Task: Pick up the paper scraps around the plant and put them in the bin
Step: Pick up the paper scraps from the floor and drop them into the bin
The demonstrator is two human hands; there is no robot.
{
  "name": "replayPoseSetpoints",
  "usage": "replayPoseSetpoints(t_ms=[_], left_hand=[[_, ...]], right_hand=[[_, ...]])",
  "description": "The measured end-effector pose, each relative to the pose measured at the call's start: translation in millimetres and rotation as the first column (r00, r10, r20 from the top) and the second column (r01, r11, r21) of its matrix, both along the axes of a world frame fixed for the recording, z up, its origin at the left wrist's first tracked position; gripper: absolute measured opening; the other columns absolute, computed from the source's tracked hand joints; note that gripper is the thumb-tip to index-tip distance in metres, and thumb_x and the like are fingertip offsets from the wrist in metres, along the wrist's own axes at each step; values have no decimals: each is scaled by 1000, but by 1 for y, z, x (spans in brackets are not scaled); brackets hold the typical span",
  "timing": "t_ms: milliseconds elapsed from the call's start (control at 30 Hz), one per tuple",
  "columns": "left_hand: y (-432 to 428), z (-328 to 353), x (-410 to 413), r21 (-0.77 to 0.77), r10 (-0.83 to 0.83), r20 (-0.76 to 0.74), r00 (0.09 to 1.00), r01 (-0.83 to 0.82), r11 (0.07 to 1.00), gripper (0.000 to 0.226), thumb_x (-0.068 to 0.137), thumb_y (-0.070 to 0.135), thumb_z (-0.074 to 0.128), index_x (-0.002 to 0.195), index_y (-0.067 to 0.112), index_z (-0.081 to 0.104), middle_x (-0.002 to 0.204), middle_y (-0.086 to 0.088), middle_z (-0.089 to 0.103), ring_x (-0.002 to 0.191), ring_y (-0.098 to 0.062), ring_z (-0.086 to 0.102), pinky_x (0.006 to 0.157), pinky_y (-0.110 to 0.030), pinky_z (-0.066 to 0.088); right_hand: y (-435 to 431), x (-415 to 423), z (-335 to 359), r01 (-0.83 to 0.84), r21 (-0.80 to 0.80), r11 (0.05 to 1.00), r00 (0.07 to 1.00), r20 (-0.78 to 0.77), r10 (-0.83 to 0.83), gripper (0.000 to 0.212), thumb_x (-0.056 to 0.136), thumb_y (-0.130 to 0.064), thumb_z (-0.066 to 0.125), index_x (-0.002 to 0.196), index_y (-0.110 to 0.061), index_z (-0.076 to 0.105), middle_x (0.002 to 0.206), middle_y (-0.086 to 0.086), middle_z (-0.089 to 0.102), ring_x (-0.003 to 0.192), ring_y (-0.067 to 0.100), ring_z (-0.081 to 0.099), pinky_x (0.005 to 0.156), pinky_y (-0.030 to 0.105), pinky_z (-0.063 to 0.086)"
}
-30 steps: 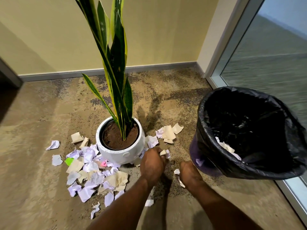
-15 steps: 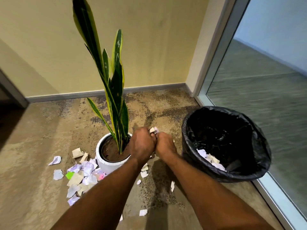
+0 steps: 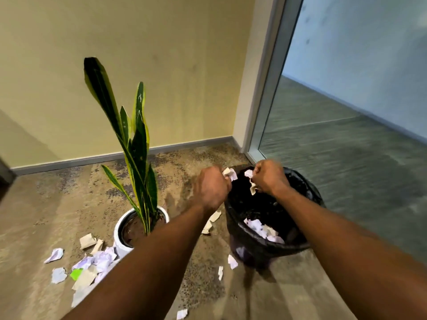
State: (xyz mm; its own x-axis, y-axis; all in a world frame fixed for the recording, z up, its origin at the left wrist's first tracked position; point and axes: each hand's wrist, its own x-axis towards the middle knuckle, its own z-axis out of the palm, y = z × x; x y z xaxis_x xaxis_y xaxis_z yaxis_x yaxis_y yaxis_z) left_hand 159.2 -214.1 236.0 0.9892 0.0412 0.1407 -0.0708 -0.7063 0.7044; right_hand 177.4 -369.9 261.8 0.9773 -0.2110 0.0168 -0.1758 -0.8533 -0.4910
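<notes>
A tall striped plant (image 3: 136, 144) grows from a white pot (image 3: 120, 236) on the floor. To its right stands a bin (image 3: 307, 244) lined with a black bag, with several scraps (image 3: 263, 229) inside. My left hand (image 3: 211, 189) grips a clump of paper scraps (image 3: 230, 173) just at the bin's near-left rim. My right hand (image 3: 269, 177) holds more paper scraps (image 3: 252, 184) above the bin's opening. Many white, tan and green scraps (image 3: 90, 264) lie on the floor left of the pot, and a few (image 3: 232, 262) lie between pot and bin.
A yellow wall with a grey skirting board (image 3: 92, 159) runs behind the plant. A glass panel in a pale frame (image 3: 265, 88) rises at the right, close behind the bin. The carpet (image 3: 46, 215) is brown and mottled.
Both hands rose from the floor by the pot and swung right, carrying scraps, to the bin's opening. The view tilted upward and the hands have drawn apart.
</notes>
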Motion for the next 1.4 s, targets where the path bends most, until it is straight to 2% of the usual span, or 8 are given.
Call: replayPoseSetpoints(t_ms=[100,233,367,467,767,933,1133,1400], left_hand=[[-24,-2,0,47,-31,-43,999,33,998,8,91,23,62,89,20,69,74,3,65,63,-11,61,46,-21,36],[-46,-13,1,143,-120,-72,990,129,981,12,89,21,62,97,15,68,86,-8,70,74,-26,66,65,-34,56],[-55,-27,1,130,-179,-63,982,186,974,24,85,19,68,109,16,68,96,-9,73,81,-26,67,70,-33,55],[-57,-35,3,108,-190,-90,978,199,974,22,84,18,70,105,13,68,92,-8,72,76,-23,66,65,-30,52],[-62,-44,9,51,-202,-86,976,207,977,25,81,28,77,99,16,65,86,1,66,76,-17,63,72,-38,57],[-69,-47,9,73,-214,-45,976,217,973,40,81,29,78,113,9,62,105,-8,69,89,-24,65,81,-42,56],[-68,-54,7,107,-224,-27,974,226,968,14,89,24,68,97,14,60,92,-4,66,85,-22,64,77,-42,56],[-49,-48,4,-48,-122,183,976,133,990,29,99,20,45,126,18,55,105,0,61,87,-13,61,81,-35,58]], right_hand=[[-25,-4,-4,31,-35,999,999,-18,-32,13,84,-6,59,80,-6,71,83,21,70,83,32,68,67,26,46],[-45,-10,-15,55,-77,995,996,-59,-60,15,82,-7,57,76,-6,71,82,18,72,82,30,69,64,20,38],[-57,-14,-28,60,-55,997,990,-122,-66,16,80,-6,59,69,-7,70,68,13,68,81,27,70,63,20,45],[-61,-15,-33,60,-40,997,988,-140,-65,14,81,-5,60,76,-4,73,76,13,71,86,26,70,70,25,52],[-56,-6,-43,72,-11,997,996,-47,-73,18,81,-1,58,87,-15,69,96,12,71,94,27,67,81,28,51],[-56,-7,-46,81,-26,996,996,-29,-81,21,80,-2,57,87,-19,67,94,12,71,89,27,67,78,28,52],[-52,-10,-49,70,-44,997,998,11,-69,19,82,-5,61,92,-21,66,95,10,70,91,27,66,78,31,53],[-9,-13,-42,-67,3,998,961,270,64,20,88,-13,58,104,-11,69,105,10,68,96,25,64,84,32,52]])
